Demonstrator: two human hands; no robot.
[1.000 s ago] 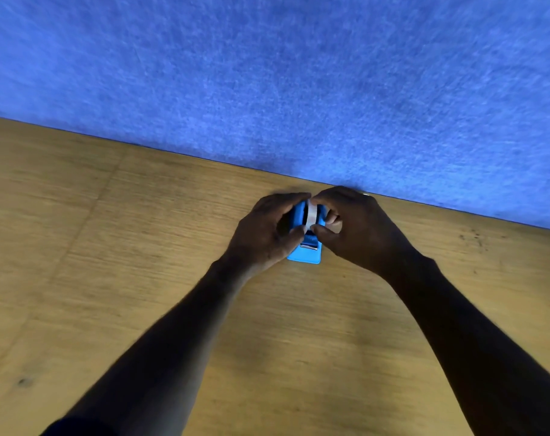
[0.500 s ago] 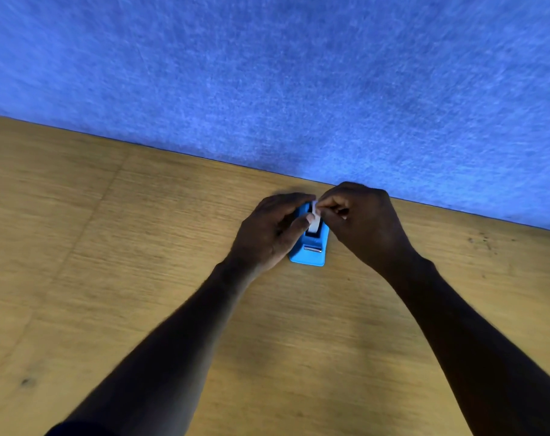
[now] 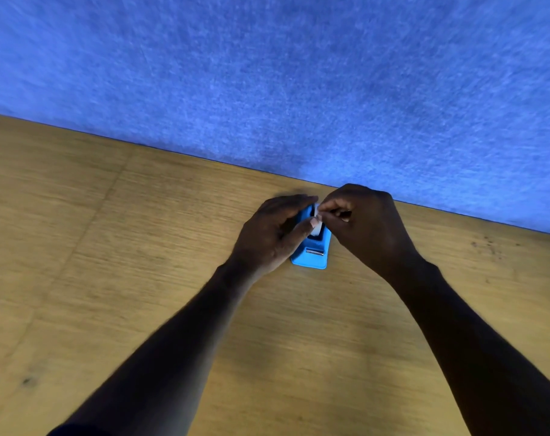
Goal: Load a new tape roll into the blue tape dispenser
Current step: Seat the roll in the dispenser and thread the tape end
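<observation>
The blue tape dispenser (image 3: pixel 311 258) stands on the wooden table, its metal cutter end toward me. A white tape roll (image 3: pixel 317 228) sits in its cradle, mostly hidden by fingers. My left hand (image 3: pixel 272 234) wraps the dispenser's left side, thumb resting against the roll. My right hand (image 3: pixel 366 223) hovers over the roll's top from the right, thumb and forefinger pinched together at the tape's edge. Whether a loose tape end is between those fingertips is too small to tell.
The wooden table (image 3: pixel 110 262) stretches wide on the left and toward me. A blue felt partition (image 3: pixel 267 83) rises just behind the dispenser. Dark specks mark the table at far right (image 3: pixel 487 243).
The roll has gone from being held above the slot down into the dispenser. My right hand's fingers rose from the roll's side to pinch at its top. The left hand kept its hold.
</observation>
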